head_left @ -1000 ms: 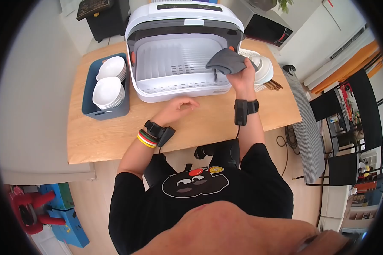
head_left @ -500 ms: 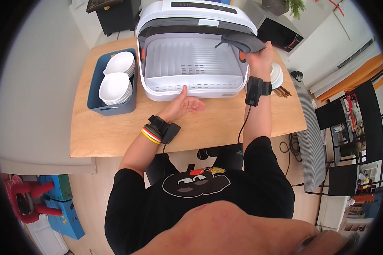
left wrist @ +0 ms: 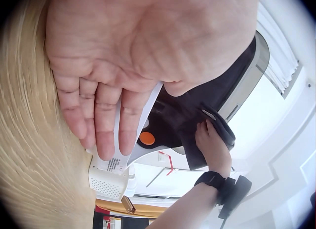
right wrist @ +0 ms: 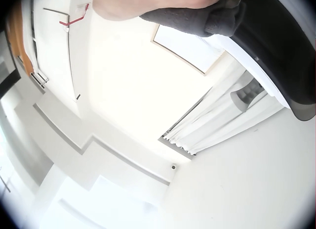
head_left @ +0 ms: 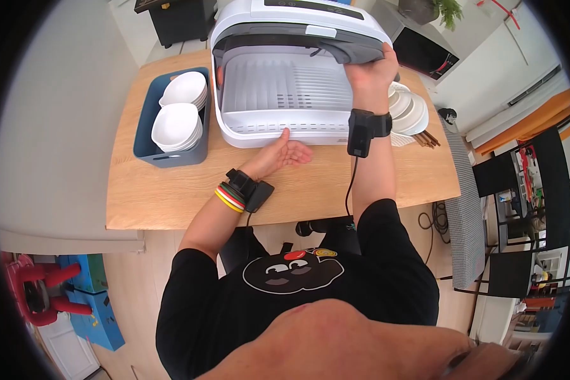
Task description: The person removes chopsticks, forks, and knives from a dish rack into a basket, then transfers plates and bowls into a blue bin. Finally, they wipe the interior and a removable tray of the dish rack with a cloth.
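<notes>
A white dish-drying cabinet point(head_left: 285, 139) stands on the table with its dark see-through lid point(head_left: 259, 39) raised and the ribbed rack point(head_left: 259, 85) showing inside. My right hand point(head_left: 372, 71) grips a folded grey cloth point(head_left: 356, 52) against the right part of the lid. The cloth point(right wrist: 197, 20) also shows below that hand's fingers in the right wrist view, beside the lid's edge. Just before the cabinet's front edge, my left hand point(head_left: 278, 155) is held palm up with relaxed fingers point(left wrist: 104, 121) and nothing in it.
Left of the cabinet, a blue bin point(head_left: 171, 158) holds stacked white bowls point(head_left: 176, 125). To the right are white dishes point(head_left: 411, 114) and brown chopsticks point(head_left: 428, 139), partly behind my right arm. A microwave point(head_left: 424, 52) stands behind them.
My right hand has carried the cloth up from over the rack to the lid, then moved it leftward along the lid. The left hand has turned palm up and its fingers have spread.
</notes>
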Demonstrator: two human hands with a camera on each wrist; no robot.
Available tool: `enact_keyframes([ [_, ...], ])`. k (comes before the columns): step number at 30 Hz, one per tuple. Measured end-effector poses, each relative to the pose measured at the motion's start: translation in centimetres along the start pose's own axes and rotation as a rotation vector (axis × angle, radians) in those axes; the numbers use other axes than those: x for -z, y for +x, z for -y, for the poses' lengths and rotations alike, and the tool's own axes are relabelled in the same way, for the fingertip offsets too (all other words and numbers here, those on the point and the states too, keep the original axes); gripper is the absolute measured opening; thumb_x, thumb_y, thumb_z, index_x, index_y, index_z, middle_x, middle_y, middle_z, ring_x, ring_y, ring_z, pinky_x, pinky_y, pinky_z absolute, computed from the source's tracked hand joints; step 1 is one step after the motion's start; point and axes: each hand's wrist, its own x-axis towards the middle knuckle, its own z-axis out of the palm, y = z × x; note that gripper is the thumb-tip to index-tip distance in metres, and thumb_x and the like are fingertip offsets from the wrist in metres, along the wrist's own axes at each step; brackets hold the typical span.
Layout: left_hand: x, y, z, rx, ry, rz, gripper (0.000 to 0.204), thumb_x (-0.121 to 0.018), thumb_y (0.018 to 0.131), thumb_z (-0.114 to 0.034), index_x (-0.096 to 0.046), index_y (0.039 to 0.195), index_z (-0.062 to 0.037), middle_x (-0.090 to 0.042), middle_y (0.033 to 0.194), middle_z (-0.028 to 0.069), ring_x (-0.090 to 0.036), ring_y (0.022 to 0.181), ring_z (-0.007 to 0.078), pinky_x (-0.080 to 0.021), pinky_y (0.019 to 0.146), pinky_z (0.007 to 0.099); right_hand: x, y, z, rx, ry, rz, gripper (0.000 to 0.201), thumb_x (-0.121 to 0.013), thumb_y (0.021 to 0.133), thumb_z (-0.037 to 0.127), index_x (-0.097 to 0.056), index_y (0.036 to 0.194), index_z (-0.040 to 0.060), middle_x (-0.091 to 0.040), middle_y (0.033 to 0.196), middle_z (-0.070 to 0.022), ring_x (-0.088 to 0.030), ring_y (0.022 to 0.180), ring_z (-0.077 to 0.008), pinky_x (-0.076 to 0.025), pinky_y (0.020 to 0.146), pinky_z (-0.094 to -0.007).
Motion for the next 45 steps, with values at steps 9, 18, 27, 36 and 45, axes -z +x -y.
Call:
enact_keyframes([
  [9,0.4,0.4,0.5,-0.009,-0.025,0.02,0.077,-0.011,0.094,-0.059,-0.058,0.11,0.0004,-0.061,0.102,0.0105,-0.056,0.098,0.0163,-0.042,0.088,0.0284,-2.2,-1.2,-5.9,-0.079,0.119,0.137,0.045,-0.035,0.086,0.022,-0.046,0.125,0.0037,-0.05,0.129,-0.0111,-0.047,0.118,-0.0285,-0.035,0.102,-0.0456],
  [18,-0.3,0.0,0.4,-0.051,-0.066,-0.13,0.057,-0.021,0.099,-0.049,-0.054,0.111,-0.0042,-0.061,0.099,0.0072,-0.057,0.095,0.0163,-0.044,0.085,0.0297,-4.1,-3.1,-10.2,-0.083,0.06,0.105,0.035,-0.043,0.084,0.024,-0.048,0.111,0.0023,-0.053,0.114,-0.0108,-0.049,0.108,-0.0238,-0.04,0.094,-0.0402],
  [27,2.0,0.0,3.0,-0.252,-0.096,-0.008,0.03,-0.043,0.097,-0.028,-0.052,0.117,-0.006,-0.059,0.11,0.0053,-0.058,0.096,0.0138,-0.049,0.082,0.0315,-4.7,-4.3,-15.1,-0.115,-0.128,0.126,0.026,-0.047,0.083,0.026,-0.054,0.093,0.0032,-0.057,0.089,-0.0076,-0.054,0.089,-0.0192,-0.042,0.083,-0.0338],
  [36,1.4,0.8,2.7,-0.119,-0.126,-0.119,0.044,-0.039,0.098,-0.038,-0.042,0.127,-0.0057,-0.056,0.118,0.0068,-0.058,0.1,0.016,-0.048,0.085,0.0293,-2.0,-3.3,-20.5,-0.104,-0.921,0.42,0.021,-0.047,0.081,0.012,-0.05,0.096,-0.0028,-0.055,0.087,-0.0157,-0.053,0.082,-0.0254,-0.042,0.075,-0.0369],
  [45,1.1,0.7,2.0,-0.077,-0.034,-0.09,0.046,-0.033,0.098,-0.045,-0.046,0.121,-0.0072,-0.06,0.109,0.0066,-0.059,0.092,0.0142,-0.048,0.081,0.028,0.3,-2.7,-20.2,0.111,-1.274,0.647,0.04,-0.048,0.081,0.011,-0.042,0.119,-0.0009,-0.055,0.108,-0.022,-0.054,0.103,-0.0349,-0.041,0.091,-0.0393],
])
